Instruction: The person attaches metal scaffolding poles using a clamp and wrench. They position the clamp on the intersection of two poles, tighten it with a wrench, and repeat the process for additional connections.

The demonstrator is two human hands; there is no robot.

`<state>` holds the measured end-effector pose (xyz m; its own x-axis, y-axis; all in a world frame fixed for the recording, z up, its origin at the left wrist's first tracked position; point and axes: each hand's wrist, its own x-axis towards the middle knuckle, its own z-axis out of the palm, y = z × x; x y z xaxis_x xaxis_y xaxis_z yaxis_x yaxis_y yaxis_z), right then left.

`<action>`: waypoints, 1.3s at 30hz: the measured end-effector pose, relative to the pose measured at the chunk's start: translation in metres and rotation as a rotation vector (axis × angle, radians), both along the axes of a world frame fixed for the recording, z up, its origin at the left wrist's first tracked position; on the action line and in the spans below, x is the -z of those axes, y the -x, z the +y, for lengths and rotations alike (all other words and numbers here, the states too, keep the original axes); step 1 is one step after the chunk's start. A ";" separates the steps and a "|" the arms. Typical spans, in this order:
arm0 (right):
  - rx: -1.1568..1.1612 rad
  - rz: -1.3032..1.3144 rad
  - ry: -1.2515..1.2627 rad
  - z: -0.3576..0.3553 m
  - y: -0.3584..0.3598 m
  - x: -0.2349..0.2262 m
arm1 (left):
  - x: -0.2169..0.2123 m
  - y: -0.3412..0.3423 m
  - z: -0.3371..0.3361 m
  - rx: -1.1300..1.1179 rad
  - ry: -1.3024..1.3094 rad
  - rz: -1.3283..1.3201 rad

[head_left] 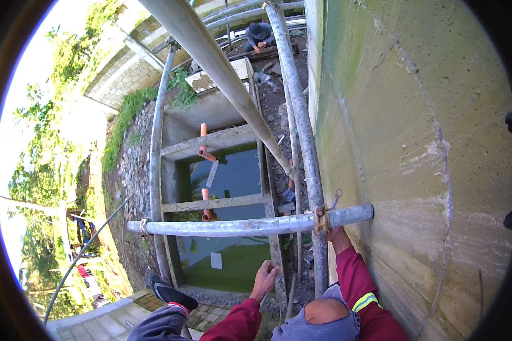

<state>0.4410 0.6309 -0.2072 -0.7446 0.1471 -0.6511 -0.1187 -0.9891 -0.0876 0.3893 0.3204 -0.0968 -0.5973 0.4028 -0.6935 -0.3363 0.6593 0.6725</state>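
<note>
My left hand (pixel 265 278) is closed in front of the horizontal metal pipe (pixel 227 228), fingers curled inward. A thin pale strip shows below it, and I cannot make out what the fingers hold. My right hand (pixel 339 238) reaches up behind the pipe's right end, beside a rusty scaffold clamp (pixel 321 220), its fingers hidden. The clamp sits where the horizontal pipe crosses an upright pipe (pixel 301 113). A short metal rod with a ring end (pixel 337 198) sticks out near the clamp. Another clamp (pixel 144 227) is on the pipe's left end.
A concrete wall (pixel 398 142) rises close on the right. Below lies a concrete tank with green water (pixel 227 261), crossbeams (pixel 213 203) and orange pipe fittings (pixel 206 213). A diagonal pole (pixel 222 79) crosses above. A crouching person (pixel 260 37) is at the far end.
</note>
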 end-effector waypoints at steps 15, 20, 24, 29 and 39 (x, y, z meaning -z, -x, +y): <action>-0.250 -0.482 -0.637 -0.047 -0.046 -0.026 | 0.066 0.024 0.147 0.207 -0.229 0.168; -0.189 -0.312 -0.480 -0.056 -0.046 -0.069 | 0.063 0.026 0.170 0.030 -0.209 -0.312; -0.170 -0.218 -0.367 -0.048 -0.053 -0.062 | 0.056 0.027 0.178 -0.257 -0.310 -0.527; -0.261 -0.136 -0.453 -0.054 -0.047 -0.057 | 0.079 0.037 0.168 -0.239 -0.396 -0.597; -0.225 -0.241 -0.397 -0.052 -0.060 -0.053 | 0.069 0.027 0.172 -0.260 -0.536 -0.547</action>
